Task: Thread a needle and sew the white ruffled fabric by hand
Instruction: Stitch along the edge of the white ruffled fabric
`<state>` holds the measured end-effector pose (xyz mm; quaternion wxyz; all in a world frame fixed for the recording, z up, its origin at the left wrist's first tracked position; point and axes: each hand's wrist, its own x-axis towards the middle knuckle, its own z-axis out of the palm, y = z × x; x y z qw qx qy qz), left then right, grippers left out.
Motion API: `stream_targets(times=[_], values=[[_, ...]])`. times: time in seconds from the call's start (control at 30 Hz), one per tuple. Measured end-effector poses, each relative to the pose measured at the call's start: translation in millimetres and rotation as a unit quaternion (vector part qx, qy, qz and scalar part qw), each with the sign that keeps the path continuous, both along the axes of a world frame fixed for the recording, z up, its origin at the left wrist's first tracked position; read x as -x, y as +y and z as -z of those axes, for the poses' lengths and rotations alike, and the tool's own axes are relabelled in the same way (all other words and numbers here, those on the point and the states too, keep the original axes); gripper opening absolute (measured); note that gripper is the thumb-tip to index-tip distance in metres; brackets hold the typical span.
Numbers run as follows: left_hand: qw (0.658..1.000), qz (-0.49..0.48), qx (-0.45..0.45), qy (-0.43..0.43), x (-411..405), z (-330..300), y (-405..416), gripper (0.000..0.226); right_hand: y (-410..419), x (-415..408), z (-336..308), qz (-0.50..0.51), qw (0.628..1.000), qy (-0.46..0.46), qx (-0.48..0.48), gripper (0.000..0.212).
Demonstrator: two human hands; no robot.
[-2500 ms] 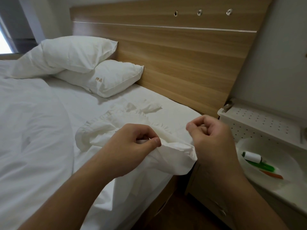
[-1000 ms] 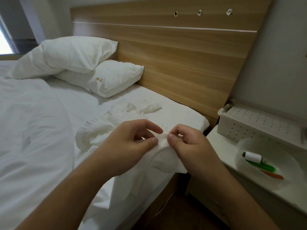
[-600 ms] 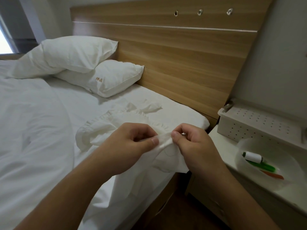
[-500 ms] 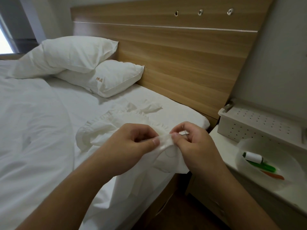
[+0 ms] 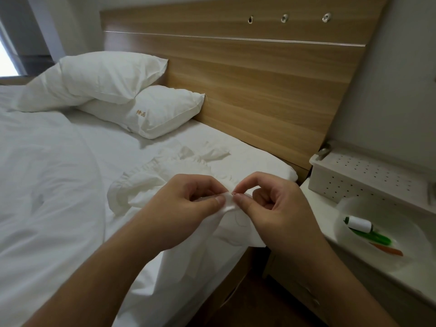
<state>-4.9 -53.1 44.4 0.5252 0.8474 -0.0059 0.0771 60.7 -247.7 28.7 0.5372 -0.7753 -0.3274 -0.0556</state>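
Left hand [image 5: 186, 208] pinches fabric [image 5: 151, 185] fold; right hand [image 5: 271, 208], touching alongside, pinches same fold; needle not discernible.

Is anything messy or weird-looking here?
A little. One pillow is slumped crookedly over the other pillow instead of lying flat. The fabric is bunched up on the bed, but both hands, left and right, are pinching it to sew. Nothing looks spilled or broken.

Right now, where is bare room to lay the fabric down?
Free: the sheet between the pillows and the ruffled fabric. A bare countertop strip lies between mattress and perforated box. Crowded: the bowl holds a spool and pens.
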Motion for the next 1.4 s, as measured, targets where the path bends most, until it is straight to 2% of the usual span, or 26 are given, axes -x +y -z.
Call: stream_targets(times=[0.5,0.6,0.73,0.83,1.03,1.27,1.4], values=[[1.0,-0.009,0.022,0.017,1,-1,0,0.02,-2,-3,-2,0.012,0.987,0.136,-0.083,0.013],[1.0,-0.012,0.024,0.015,1,-2,0,0.021,-3,-1,-4,0.014,0.993,0.093,-0.069,0.013],[0.999,0.002,0.035,-0.005,1,-2,-1,0.013,1,9,-3,0.007,1.0,0.01,-0.012,0.027],[0.999,0.002,0.034,-0.009,1,-1,-1,0.014,4,8,0,0.038,0.999,-0.013,0.021,0.016],[1.0,0.002,0.011,-0.025,0,1,-3,0.013,1,4,-2,-0.005,0.997,0.063,-0.039,0.012],[0.999,-0.028,0.015,-0.024,-3,5,-2,0.017,-5,1,-8,-0.084,0.973,0.173,-0.125,0.011],[0.999,-0.026,0.021,-0.024,-2,4,-2,0.016,-10,2,-12,-0.145,0.966,0.193,-0.088,0.008]])
